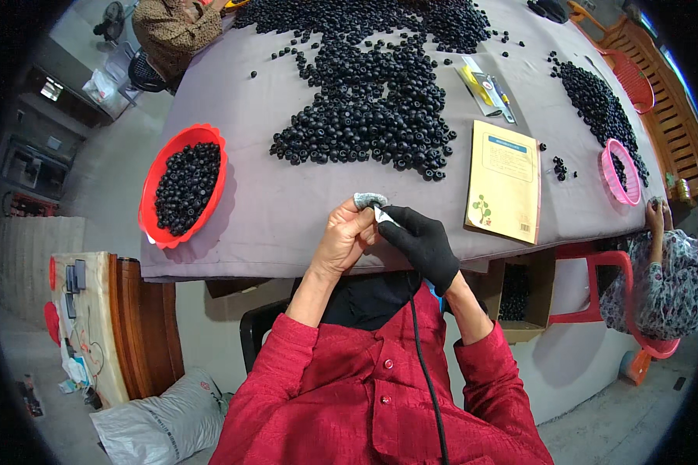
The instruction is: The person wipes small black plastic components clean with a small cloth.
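A red shirt [326, 418] is worn, with a black cord [423, 349] hung down its front. Just before the near edge of the grey-covered table [264, 240], a small grey-and-white piece [368, 200] is held up between both hands. It is pinched in the fingertips of the bare left hand [345, 236]; by the black-gloved right hand [426, 244] its white end is gripped, the fingers bent inward. Whether anything dark is enclosed there cannot be told. To the left, a red scalloped basket [146, 190] is filled with black beads; to the right, a yellow booklet [506, 182] is laid flat. Beyond the hands, a heap of black beads [364, 128] is spread. Farther off, beside the heap, a clear packet [488, 89] is placed.
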Motion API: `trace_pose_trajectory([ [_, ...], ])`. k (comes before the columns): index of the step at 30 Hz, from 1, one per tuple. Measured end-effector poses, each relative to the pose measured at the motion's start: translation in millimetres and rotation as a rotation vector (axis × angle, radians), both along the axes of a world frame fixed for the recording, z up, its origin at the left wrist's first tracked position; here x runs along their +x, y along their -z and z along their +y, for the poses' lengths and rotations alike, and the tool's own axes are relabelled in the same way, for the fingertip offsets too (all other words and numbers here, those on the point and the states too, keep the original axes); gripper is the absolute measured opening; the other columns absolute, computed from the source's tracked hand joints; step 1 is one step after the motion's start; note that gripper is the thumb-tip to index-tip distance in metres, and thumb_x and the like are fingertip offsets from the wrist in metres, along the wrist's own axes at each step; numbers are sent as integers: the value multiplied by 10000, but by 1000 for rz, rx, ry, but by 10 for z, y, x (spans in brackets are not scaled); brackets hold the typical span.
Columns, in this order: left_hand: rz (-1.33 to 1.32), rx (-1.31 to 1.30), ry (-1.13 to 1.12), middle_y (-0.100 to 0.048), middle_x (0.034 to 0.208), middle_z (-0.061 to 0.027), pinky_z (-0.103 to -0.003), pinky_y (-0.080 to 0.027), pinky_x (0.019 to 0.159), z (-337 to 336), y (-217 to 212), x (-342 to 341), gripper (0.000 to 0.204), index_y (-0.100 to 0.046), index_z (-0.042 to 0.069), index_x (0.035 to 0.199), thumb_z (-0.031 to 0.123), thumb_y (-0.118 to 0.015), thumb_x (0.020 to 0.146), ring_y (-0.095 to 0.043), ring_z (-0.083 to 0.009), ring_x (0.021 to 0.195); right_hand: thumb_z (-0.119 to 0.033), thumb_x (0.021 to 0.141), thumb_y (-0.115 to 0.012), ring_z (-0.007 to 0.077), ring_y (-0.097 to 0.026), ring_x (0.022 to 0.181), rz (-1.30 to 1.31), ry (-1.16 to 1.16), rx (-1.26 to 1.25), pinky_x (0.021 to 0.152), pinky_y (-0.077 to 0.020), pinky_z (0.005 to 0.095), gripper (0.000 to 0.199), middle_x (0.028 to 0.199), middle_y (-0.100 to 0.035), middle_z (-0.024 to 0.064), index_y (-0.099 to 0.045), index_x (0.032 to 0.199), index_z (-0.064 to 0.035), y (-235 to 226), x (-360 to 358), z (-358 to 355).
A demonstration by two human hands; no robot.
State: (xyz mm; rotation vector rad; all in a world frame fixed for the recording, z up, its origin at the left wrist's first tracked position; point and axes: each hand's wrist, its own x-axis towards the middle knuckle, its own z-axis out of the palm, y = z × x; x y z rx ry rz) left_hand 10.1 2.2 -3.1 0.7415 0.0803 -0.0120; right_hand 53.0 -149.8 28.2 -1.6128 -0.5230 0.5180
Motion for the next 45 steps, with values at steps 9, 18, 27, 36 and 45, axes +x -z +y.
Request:
trace_pose_trajectory([
  [9, 3, -1, -19, -488, 639, 35, -201, -299, 469, 0, -10, -10, 149, -584, 25, 990, 94, -520, 874, -349, -40, 495, -205, 834, -574, 98, -580, 822, -45, 9, 3, 716, -460, 254, 299, 903, -642, 105, -575, 1065, -14, 36, 4, 21],
  [18, 1, -18, -2, -472, 631, 34, -203, -294, 464, -10, 2, 9, 143, -579, 17, 983, 76, -498, 881, -342, -37, 488, -200, 840, -567, 106, -585, 823, -50, 12, 25, 723, -461, 257, 290, 912, -638, 108, -571, 1061, -13, 15, 13, 5],
  [27, 4, -31, -1, -478, 634, 28, -206, -292, 465, -4, 7, -9, 139, -579, 17, 975, 70, -489, 884, -341, -42, 487, -202, 844, -560, 103, -580, 838, -43, -2, 7, 731, -458, 256, 292, 913, -633, 101, -568, 1058, -4, 22, -5, 5],
  [36, -1, -53, 15, -483, 642, 29, -209, -292, 470, 25, -4, 0, 136, -579, 26, 977, 75, -493, 883, -334, -47, 489, -192, 841, -568, 89, -565, 815, 1, -8, 41, 722, -456, 250, 275, 900, -638, 87, -578, 1038, -1, 9, 29, 34],
  [45, 25, -49, 0, -509, 639, 7, -208, -347, 469, 16, -17, -46, 83, -564, 32, 908, 63, -502, 862, -411, -59, 487, -162, 826, -580, 101, -539, 819, 6, 99, -26, 741, -440, 245, 268, 895, -625, 62, -590, 1022, 21, 29, 6, 37],
])
